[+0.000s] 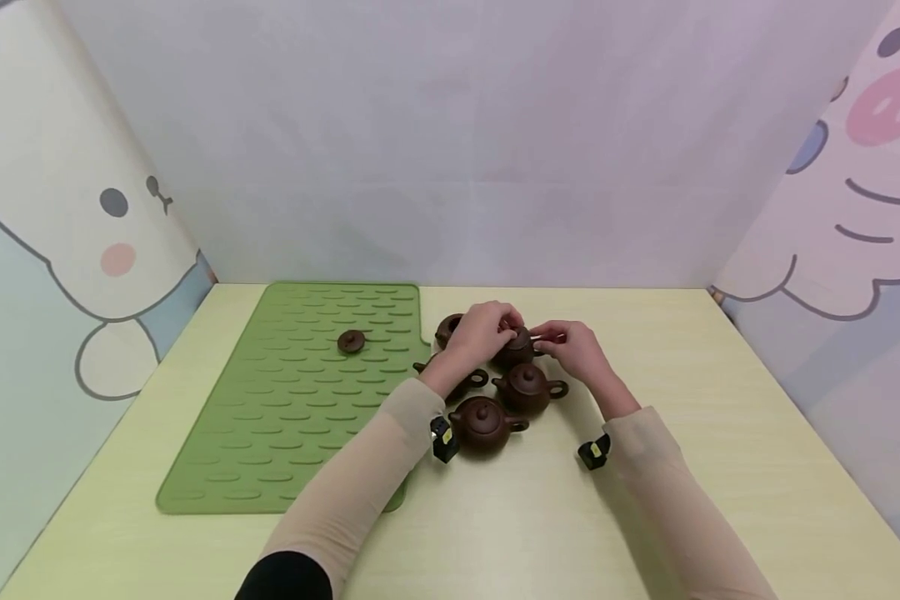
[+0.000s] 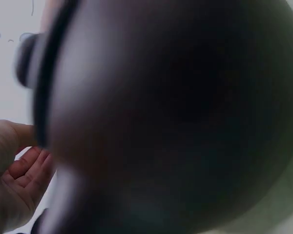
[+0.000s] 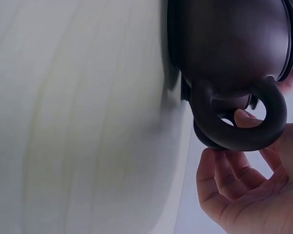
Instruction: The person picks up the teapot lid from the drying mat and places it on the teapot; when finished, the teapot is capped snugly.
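At the back of a group of dark brown clay teapots, my left hand [image 1: 480, 335] pinches at the lid of one teapot [image 1: 516, 354]. My right hand [image 1: 574, 350] grips that teapot's handle from the right, thumb and fingers around it. In the right wrist view, a nearer teapot [image 3: 229, 44] partly covers the right hand's [image 3: 256, 195] hold. A blurred teapot [image 2: 176, 117] fills most of the left wrist view, hiding the left fingertips. Left of the group, a loose round lid [image 1: 351, 342] lies on a green mat [image 1: 285, 400].
Two lidded teapots stand nearer, the middle one [image 1: 528, 388] and the front one [image 1: 482, 423]. Another teapot [image 1: 465, 385] is partly behind the left forearm. A teapot with an uncovered opening [image 1: 444, 332] stands left of the left hand. The pale table [image 1: 720, 467] extends rightward.
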The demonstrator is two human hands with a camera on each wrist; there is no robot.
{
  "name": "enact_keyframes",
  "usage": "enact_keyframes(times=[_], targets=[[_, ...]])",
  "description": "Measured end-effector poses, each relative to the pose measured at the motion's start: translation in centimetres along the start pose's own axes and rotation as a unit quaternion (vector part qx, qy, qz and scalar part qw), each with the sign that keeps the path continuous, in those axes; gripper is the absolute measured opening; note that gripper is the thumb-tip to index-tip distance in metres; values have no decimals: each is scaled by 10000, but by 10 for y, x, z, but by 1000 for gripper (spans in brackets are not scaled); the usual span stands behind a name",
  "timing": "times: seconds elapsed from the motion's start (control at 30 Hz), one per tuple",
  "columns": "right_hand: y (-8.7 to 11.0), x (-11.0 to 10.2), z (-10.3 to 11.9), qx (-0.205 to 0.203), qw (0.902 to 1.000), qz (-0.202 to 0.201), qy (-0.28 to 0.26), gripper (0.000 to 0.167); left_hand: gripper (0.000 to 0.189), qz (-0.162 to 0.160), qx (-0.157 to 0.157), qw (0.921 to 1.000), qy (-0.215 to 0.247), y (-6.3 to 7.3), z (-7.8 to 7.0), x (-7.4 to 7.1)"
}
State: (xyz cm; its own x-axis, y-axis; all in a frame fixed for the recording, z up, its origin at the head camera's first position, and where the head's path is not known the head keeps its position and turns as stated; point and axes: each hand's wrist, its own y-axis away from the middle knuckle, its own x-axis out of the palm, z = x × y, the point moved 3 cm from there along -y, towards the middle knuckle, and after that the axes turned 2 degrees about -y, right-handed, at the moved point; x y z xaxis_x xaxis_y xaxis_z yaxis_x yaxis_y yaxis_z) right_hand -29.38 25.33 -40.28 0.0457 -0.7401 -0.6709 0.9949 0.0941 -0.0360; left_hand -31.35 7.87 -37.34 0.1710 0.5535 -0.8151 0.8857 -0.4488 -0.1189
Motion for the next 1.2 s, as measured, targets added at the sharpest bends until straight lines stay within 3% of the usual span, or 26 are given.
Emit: enact_keyframes(times=[0.13,0.6,0.8,1.0,1.2], targets=[[0,1,2,-59,10000,16,-9,24,14,53,-67,9999,-105,1,0,2],[-1,3,3,-25,9999,-10,-107,24,15,201,-138,9978,615,11,10,-7],[-2,3,1,-18,9998,-15,-175,25,17,-17,-312,9974,650,13,16,-17],[1,0,2,6,9998,-78,-156,24,17,-185,-216,9966,775,16,20,-28],[2,-2,8,39,9995,-126,-301,35,16,-416,-294,9942,944,21,32,-39]])
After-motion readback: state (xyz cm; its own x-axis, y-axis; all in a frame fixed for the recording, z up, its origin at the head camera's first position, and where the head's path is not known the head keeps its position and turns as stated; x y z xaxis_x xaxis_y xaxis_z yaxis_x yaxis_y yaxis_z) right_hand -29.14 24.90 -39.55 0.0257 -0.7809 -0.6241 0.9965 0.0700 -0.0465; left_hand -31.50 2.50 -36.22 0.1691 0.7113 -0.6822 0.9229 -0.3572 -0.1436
